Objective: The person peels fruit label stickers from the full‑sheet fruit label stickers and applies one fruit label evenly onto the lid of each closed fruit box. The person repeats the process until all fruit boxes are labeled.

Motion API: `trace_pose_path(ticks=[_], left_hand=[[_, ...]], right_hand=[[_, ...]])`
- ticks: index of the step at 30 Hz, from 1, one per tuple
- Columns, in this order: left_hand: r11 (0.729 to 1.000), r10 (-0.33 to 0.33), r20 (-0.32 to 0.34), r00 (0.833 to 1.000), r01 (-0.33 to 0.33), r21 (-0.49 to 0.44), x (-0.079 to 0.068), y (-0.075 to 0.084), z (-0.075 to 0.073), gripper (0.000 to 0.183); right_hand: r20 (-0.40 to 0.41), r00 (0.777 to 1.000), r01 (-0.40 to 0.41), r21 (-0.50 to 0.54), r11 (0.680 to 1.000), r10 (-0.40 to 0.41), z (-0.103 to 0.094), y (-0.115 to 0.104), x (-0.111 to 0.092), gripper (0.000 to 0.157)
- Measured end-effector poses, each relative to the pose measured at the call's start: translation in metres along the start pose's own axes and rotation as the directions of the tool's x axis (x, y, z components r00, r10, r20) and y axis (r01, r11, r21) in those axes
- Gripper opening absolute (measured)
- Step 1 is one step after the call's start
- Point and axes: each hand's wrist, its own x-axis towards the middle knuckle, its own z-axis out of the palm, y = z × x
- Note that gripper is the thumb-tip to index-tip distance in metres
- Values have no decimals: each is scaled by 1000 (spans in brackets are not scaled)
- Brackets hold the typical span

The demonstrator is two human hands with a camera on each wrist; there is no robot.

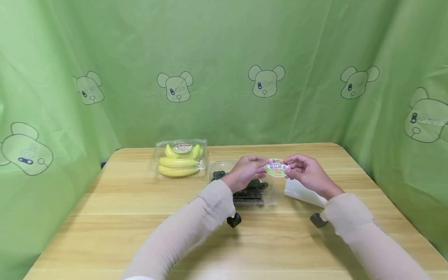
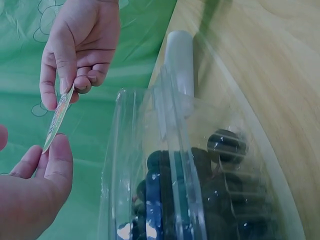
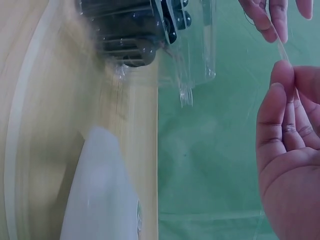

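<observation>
Between both hands, above the table, a round printed sticker [image 1: 275, 168] is held by its edges. My left hand [image 1: 246, 174] pinches its left edge with thumb and fingertips. The opposite edge is pinched between the thumb and fingers of my right hand [image 1: 308, 175]. Below the left hand stands a clear plastic box [image 1: 274, 200] of dark, round grape-like fruit [image 2: 227, 145], partly hidden by that hand. Under the right hand lies a curled white sheet [image 1: 303, 193], seen as a roll in both wrist views.
At the back left, another clear plastic box [image 1: 204, 157] contains yellow bananas [image 1: 178, 170] and bears a similar round sticker [image 1: 182, 148]. A green curtain [image 1: 217, 116] with bear-head prints surrounds the wooden table [image 1: 140, 217] at the back and sides.
</observation>
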Motion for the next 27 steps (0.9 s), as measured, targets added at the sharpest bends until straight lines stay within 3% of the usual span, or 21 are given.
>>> trace_pose_path(ticks=[15,20,27], left_hand=[[1000,13,-18,1000,-13,6,0,3,-18,30],[1000,27,-21,999,-26,12,-1,2,-23,33],[994,47,-19,999,-45,99,-2,1,-28,36]], right_hand=[[19,994,-106,-9,994,106,14,-10,11,34],[25,996,-85,6,996,85,19,-9,15,32],[23,998,-60,28,998,60,25,-8,17,30]])
